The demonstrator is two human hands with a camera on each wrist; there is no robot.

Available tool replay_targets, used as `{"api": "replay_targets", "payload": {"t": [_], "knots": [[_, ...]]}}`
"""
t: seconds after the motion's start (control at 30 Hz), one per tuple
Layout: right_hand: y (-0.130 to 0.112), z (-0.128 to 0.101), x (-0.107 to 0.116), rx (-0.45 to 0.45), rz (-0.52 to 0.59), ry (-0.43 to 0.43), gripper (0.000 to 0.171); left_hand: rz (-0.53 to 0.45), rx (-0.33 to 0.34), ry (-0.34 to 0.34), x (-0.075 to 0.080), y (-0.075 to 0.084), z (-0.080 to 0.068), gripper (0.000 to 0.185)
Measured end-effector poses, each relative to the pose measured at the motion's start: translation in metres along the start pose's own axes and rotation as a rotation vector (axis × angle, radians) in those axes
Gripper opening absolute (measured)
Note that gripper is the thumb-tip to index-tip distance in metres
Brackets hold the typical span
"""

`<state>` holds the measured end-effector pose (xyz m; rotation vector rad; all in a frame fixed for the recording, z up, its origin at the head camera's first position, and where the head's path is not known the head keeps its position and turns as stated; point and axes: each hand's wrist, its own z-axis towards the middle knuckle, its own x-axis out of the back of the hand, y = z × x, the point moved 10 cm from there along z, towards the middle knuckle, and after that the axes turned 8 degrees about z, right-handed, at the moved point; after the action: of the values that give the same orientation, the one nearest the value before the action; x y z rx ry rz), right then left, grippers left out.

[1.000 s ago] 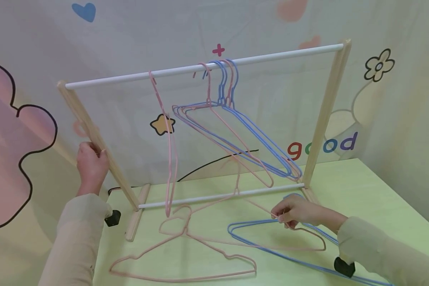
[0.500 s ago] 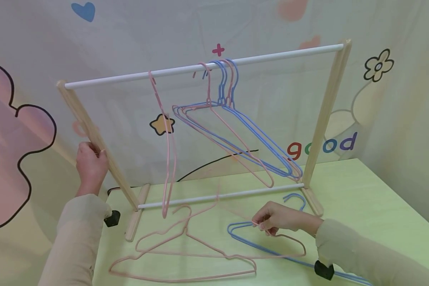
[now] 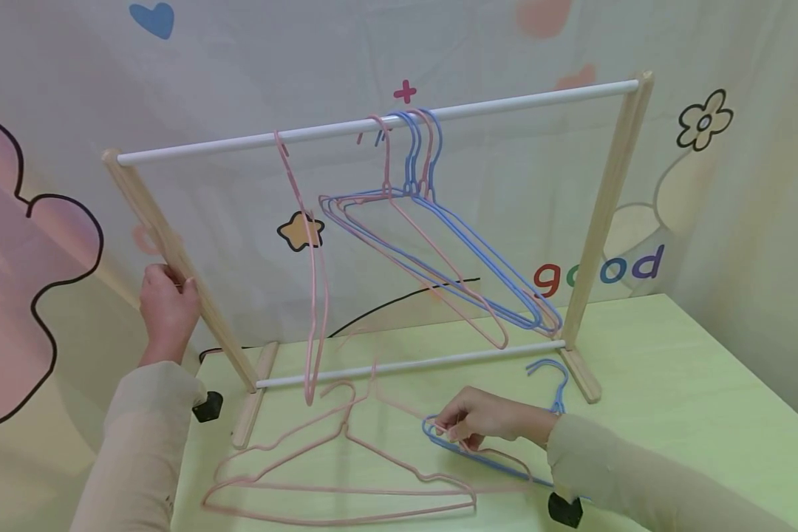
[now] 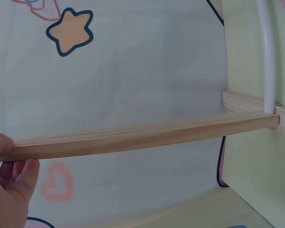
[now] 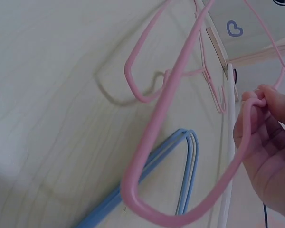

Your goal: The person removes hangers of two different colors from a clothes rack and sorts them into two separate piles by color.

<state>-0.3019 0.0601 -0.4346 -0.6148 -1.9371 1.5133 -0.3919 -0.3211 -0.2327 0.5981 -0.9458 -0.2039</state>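
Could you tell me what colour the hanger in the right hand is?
Pink hanger, clearest in right wrist view.

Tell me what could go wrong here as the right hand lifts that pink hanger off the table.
1. The right hand pinches the pink hanger directly over the blue hangers on the table; it may snag and drag one along.
2. Another pink hanger overlaps it and could tangle.
3. The rack is steadied only by the left hand on its post; bumping the hung hangers might swing them off.

The blue hangers [image 3: 492, 462] run partly hidden under the right sleeve [image 3: 612, 473].
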Motion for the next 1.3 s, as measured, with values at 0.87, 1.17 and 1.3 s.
{"api": "replay_targets", "payload": {"t": [0.87,1.17,1.3], "knots": [[0.033,0.044,-0.046,-0.112,0.098,-0.007,0.013,-0.004,0.007,0.001,0.002,0.001,-0.002,0.03],[0.047,0.053,-0.048,-0.16,0.138,0.015,0.013,-0.014,-0.008,0.019,0.002,0.001,-0.001,0.029],[0.053,0.055,-0.051,-0.168,0.162,0.002,0.013,-0.02,-0.016,0.03,0.002,0.002,-0.002,0.029]]}}
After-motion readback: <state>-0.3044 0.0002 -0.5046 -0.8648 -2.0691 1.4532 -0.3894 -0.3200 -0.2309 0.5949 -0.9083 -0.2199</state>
